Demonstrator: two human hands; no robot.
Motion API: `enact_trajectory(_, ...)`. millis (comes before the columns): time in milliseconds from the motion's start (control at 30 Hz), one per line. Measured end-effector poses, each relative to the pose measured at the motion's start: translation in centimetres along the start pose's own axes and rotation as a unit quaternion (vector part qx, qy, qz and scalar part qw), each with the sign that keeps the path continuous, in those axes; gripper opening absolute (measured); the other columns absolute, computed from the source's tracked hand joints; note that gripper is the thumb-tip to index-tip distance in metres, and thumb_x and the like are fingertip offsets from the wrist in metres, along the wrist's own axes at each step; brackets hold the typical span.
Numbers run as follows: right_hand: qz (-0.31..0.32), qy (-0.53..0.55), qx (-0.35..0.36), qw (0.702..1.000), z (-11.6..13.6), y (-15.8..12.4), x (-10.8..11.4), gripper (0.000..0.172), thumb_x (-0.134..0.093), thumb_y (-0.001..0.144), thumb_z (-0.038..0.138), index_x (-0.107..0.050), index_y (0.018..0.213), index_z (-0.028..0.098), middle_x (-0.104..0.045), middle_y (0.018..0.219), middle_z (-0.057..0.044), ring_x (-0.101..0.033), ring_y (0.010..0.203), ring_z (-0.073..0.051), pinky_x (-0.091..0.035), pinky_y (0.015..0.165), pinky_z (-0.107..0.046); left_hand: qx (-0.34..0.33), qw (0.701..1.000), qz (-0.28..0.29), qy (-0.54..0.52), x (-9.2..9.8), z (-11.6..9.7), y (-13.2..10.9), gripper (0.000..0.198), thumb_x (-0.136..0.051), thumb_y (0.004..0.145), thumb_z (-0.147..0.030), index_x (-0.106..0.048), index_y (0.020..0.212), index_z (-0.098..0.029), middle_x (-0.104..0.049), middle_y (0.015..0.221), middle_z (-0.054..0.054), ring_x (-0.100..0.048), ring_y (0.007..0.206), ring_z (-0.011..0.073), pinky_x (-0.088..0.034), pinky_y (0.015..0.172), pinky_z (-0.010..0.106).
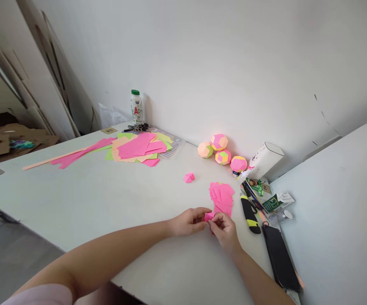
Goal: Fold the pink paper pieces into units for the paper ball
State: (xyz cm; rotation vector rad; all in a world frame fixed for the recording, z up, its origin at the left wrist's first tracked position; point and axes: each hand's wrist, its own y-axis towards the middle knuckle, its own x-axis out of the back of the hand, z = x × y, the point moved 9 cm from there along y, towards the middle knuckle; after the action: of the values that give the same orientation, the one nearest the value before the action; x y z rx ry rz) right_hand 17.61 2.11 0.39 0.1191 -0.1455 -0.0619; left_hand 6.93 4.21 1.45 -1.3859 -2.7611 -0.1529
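My left hand [188, 221] and my right hand [224, 228] meet over the white table [91, 199], both pinching a small folded pink paper piece [208, 216] between their fingertips. Just beyond them lies a small stack of pink paper squares [222, 196]. A finished folded pink unit [189, 177] sits alone further back on the table.
Several paper balls [222, 151] rest against the wall. A heap of pink, green and orange sheets [139, 147] lies at the back left, near a bottle [136, 106] and keys [136, 127]. A cutter [250, 214], phone [280, 257], white box [266, 160] and clutter sit at right.
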Motion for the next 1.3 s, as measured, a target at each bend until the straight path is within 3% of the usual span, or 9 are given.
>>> enact_trajectory(233,0.033,0.024,0.004,0.999,0.0,0.0,-0.6,0.026,-0.060,0.078,0.028,-0.041,0.095,0.024,-0.050,0.065,0.007,-0.053,0.048,-0.010,-0.043,0.045,-0.022,0.028,1.000,-0.009,-0.007,0.0,0.6,0.0,0.042,-0.045,0.081,-0.017,-0.045,0.123,-0.017,-0.040,0.063,-0.006,-0.036,0.056,0.0087,-0.034,0.055,0.022)
enact_trajectory(400,0.057,-0.035,0.000,0.998,0.2,-0.2,-1.1,0.043,-0.060,0.075,0.019,-0.042,0.113,0.023,-0.050,0.064,0.006,-0.054,0.052,-0.012,-0.045,0.050,-0.024,-0.014,0.998,-0.001,0.054,-0.1,0.1,0.0,0.044,-0.044,0.081,-0.017,-0.046,0.126,-0.020,-0.039,0.062,-0.005,-0.036,0.056,0.0096,-0.033,0.055,0.022)
enact_trajectory(533,0.068,-0.061,-0.007,0.996,0.2,-0.3,-1.3,0.044,-0.058,0.071,0.015,-0.044,0.112,0.022,-0.056,0.068,0.004,-0.049,0.049,-0.010,-0.041,0.047,-0.023,-0.029,0.996,0.005,0.082,-0.3,0.0,-0.1,0.045,-0.044,0.081,-0.016,-0.047,0.126,-0.022,-0.041,0.061,-0.005,-0.036,0.055,0.0100,-0.032,0.055,0.022)
enact_trajectory(633,0.074,-0.059,-0.020,0.995,0.0,-0.4,-1.3,0.046,-0.055,0.069,0.013,-0.042,0.112,0.022,-0.060,0.074,0.002,-0.043,0.045,-0.009,-0.036,0.043,-0.021,-0.016,0.999,0.021,0.042,-0.6,0.1,0.0,0.046,-0.046,0.079,-0.014,-0.048,0.125,-0.021,-0.039,0.060,-0.006,-0.035,0.054,0.0094,-0.032,0.054,0.022)
enact_trajectory(800,0.086,-0.026,-0.028,0.996,-0.3,-0.4,-1.2,0.045,-0.051,0.068,0.011,-0.041,0.111,0.022,-0.048,0.060,0.007,-0.034,0.040,-0.007,-0.028,0.039,-0.019,0.035,0.997,0.031,-0.060,-0.6,0.6,0.1,0.045,-0.051,0.076,-0.015,-0.049,0.121,-0.018,-0.037,0.058,-0.007,-0.036,0.054,0.0088,-0.032,0.054,0.023)
enact_trajectory(933,0.056,-0.007,0.021,0.998,0.4,-0.1,-0.5,0.038,-0.048,0.074,0.013,-0.043,0.111,0.022,-0.048,0.064,0.005,-0.043,0.047,-0.010,-0.037,0.044,-0.020,0.056,0.990,0.008,-0.127,0.2,0.8,0.1,0.041,-0.052,0.077,-0.019,-0.050,0.118,-0.018,-0.033,0.060,-0.007,-0.032,0.051,0.0071,-0.029,0.051,0.022)
enact_trajectory(1067,0.046,-0.096,0.117,0.988,2.6,-0.2,-0.7,0.027,-0.051,0.078,0.014,-0.056,0.103,0.022,-0.058,0.093,-0.007,-0.056,0.070,-0.016,-0.046,0.056,-0.026,0.065,0.990,0.006,-0.128,0.5,1.0,0.2,0.040,-0.054,0.079,-0.027,-0.050,0.118,-0.019,-0.035,0.059,-0.007,-0.034,0.052,0.0078,-0.029,0.052,0.023)
enact_trajectory(1133,0.056,-0.136,0.158,0.976,3.6,-0.4,-1.1,0.020,-0.050,0.081,0.015,-0.062,0.095,0.022,-0.060,0.093,-0.008,-0.057,0.076,-0.019,-0.048,0.060,-0.029,0.065,0.991,0.006,-0.118,0.4,1.2,0.2,0.040,-0.053,0.081,-0.032,-0.048,0.120,-0.018,-0.036,0.056,-0.008,-0.034,0.052,0.0084,-0.029,0.052,0.023)
enact_trajectory(1300,0.030,-0.149,0.125,0.980,2.9,-0.3,-0.7,0.017,-0.051,0.086,0.023,-0.065,0.095,0.020,-0.062,0.079,-0.005,-0.055,0.060,-0.015,-0.047,0.054,-0.027,0.065,0.992,-0.046,-0.100,1.2,1.8,0.3,0.041,-0.042,0.087,-0.044,-0.048,0.116,-0.016,-0.041,0.051,-0.008,-0.039,0.049,0.0091,-0.033,0.052,0.024)
